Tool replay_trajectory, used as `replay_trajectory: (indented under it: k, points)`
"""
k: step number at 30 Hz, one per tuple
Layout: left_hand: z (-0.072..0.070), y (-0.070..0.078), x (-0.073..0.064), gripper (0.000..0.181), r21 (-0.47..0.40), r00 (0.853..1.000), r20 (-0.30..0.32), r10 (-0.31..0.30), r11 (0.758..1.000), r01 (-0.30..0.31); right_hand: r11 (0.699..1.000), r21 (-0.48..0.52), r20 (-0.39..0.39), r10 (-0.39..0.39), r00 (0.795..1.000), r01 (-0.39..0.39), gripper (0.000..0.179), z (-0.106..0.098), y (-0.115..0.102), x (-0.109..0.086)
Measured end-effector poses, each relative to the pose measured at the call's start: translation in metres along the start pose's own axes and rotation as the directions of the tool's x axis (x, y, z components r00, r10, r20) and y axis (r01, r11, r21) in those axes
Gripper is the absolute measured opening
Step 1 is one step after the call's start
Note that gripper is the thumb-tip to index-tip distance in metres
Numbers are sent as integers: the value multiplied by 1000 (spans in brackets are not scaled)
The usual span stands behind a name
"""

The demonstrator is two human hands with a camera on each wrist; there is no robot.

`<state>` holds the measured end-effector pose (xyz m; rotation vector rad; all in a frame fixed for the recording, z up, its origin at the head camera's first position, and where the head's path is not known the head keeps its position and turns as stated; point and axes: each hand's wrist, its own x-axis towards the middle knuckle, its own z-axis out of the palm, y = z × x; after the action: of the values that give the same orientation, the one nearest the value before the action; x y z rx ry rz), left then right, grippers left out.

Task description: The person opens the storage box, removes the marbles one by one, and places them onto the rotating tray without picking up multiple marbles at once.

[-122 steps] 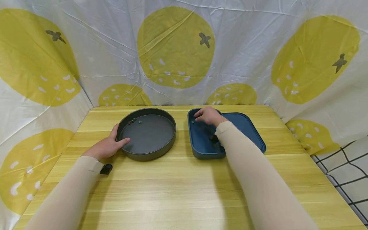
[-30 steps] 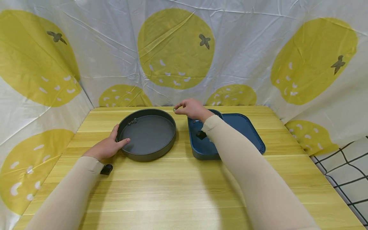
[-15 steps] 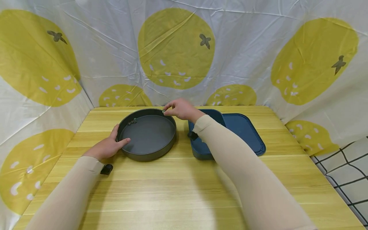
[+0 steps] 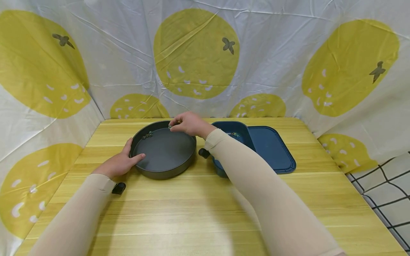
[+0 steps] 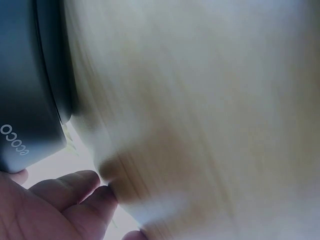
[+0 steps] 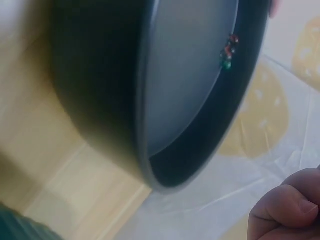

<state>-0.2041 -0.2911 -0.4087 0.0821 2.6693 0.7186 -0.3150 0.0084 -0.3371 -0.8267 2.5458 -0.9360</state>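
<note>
My left hand [image 4: 120,161] rests against the left side of a round dark grey pan [image 4: 164,151], thumb over its rim and fingers spread along the outer wall. A few small marbles [image 4: 147,135] lie together by the pan's far left wall; in the right wrist view these marbles [image 6: 229,52] look red and green. Above the pan's far rim, my right hand [image 4: 190,124] pinches a small greenish marble [image 4: 170,126] between thumb and fingertips. To the right is a deep blue rectangular container [image 4: 245,138], partly hidden by my right forearm, with several marbles [image 4: 235,134] inside.
A flat blue lid or tray [image 4: 272,147] lies right of the container, partly under or against it. Both stand on a wooden table [image 4: 179,213]. A fruit-print cloth [image 4: 195,53] hangs behind, and a black wire grid [image 4: 384,192] is at the right.
My right hand has taken a marble from the blue container and carried it left, over the round pan's far rim. My left hand has stayed at the pan.
</note>
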Motion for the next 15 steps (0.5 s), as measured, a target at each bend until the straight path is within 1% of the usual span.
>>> replay_trajectory:
  k: [6,10,15]
  points:
    - [-1,1,0,110,5,1000,5,-10,1000,10,999,12,18,-34,999,34,30,7,-7,5]
    - [-1,1,0,111,10,1000,9,-12,1000,12,999,11,36,-39,999,39,31,10,-10,8]
    - [-1,1,-1,111,12,1000,9,-11,1000,10,999,-3,38,-46,998,46,31,13,-12,10]
